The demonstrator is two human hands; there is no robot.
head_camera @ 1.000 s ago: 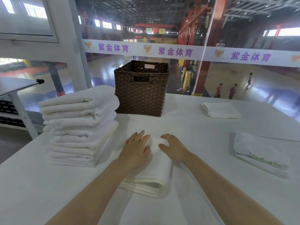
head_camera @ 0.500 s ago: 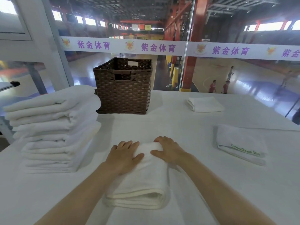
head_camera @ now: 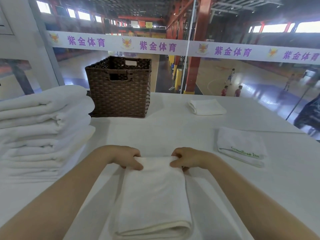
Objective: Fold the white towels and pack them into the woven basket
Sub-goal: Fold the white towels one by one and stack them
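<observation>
Between both hands, soft folded towel [head_camera: 153, 193]

Brown woven basket [head_camera: 119, 94]; white towels [head_camera: 43, 129], one [head_camera: 240, 146] lettered green; white table [head_camera: 173, 132].

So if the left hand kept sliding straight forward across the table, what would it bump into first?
Probably the woven basket. The left hand grips the far end of the folded towel and points away from the person; only bare table lies between. Depth is hard to judge.
</observation>
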